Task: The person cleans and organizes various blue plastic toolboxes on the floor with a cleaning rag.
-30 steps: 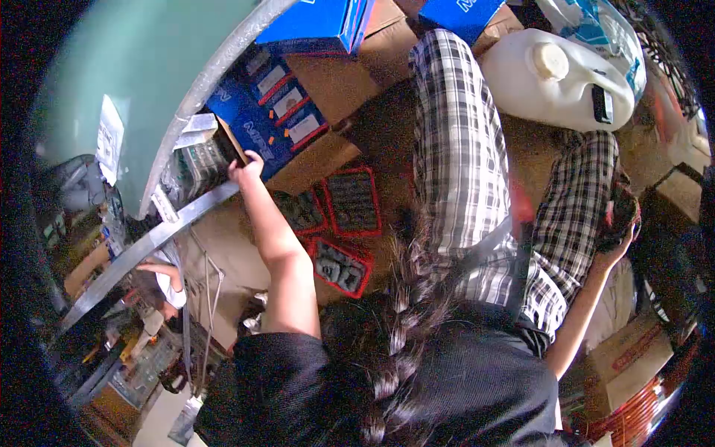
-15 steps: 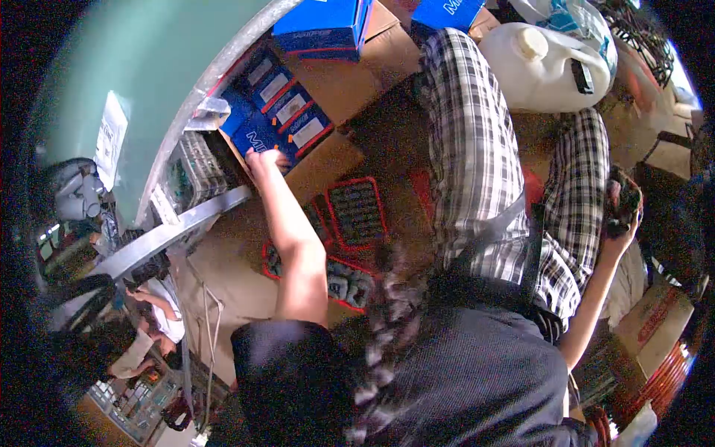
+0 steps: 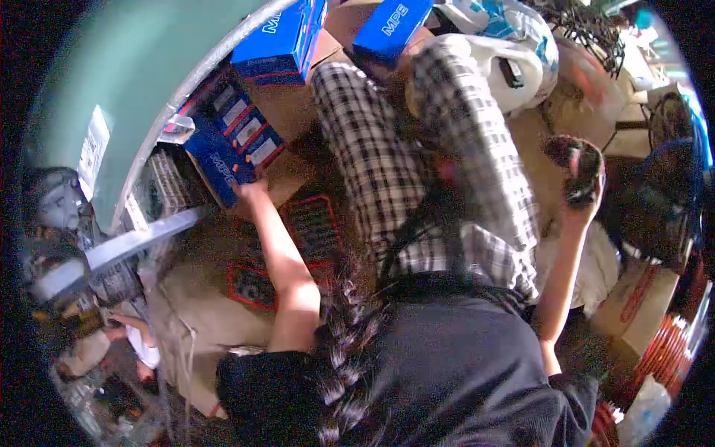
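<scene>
At the lower end of a blue MPE box (image 3: 216, 160), my left hand (image 3: 253, 192) has its fingers closed on the edge, partly blurred. Several blue boxes with white labels (image 3: 253, 130) lie against that box. Raised on the right, my right hand (image 3: 585, 207) is wrapped round a dark object (image 3: 583, 175) with a reddish patch; I cannot make out what it is.
Two more blue boxes (image 3: 275, 52) (image 3: 393, 28) lie beyond my checked trousers, near a white jug (image 3: 514, 74). A green surface with a metal rim (image 3: 153, 127) curves along the left. Red-edged dark trays (image 3: 311, 227) lie below my left hand. People (image 3: 141, 346) are at lower left.
My view has turned and my knees have shifted left. My right hand has risen with the dark object, away from my leg. My left hand stays at the blue box, now at its lower right corner.
</scene>
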`<action>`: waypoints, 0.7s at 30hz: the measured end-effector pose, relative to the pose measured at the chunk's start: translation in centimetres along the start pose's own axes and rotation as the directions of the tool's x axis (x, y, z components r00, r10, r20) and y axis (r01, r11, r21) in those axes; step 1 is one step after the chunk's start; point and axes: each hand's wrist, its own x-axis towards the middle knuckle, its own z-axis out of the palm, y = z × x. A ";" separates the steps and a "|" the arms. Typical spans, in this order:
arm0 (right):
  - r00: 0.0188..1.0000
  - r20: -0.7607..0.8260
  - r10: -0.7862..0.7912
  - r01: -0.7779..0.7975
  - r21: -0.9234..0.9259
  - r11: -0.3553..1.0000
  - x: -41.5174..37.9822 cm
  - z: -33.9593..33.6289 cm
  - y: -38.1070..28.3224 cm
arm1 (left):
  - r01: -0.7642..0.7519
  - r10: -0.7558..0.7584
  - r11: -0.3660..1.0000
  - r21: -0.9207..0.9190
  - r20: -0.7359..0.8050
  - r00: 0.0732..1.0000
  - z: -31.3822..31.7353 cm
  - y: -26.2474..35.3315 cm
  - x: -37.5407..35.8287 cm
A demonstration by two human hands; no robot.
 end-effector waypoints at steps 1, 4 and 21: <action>1.000 0.020 0.000 0.001 -0.036 0.999 -0.1 3.5 -0.2 | -0.012 0.012 1.000 -0.006 0.036 0.999 0.7 -1.2 -0.8; 0.959 0.125 0.256 -0.262 0.035 0.965 1.8 0.5 0.6 | -0.028 0.033 0.999 -0.036 0.119 0.992 2.1 -4.9 -4.4; 0.793 0.459 0.399 0.072 -0.723 0.687 5.7 17.0 16.7 | -0.420 0.592 0.681 0.599 -0.114 0.797 14.2 -6.2 -22.9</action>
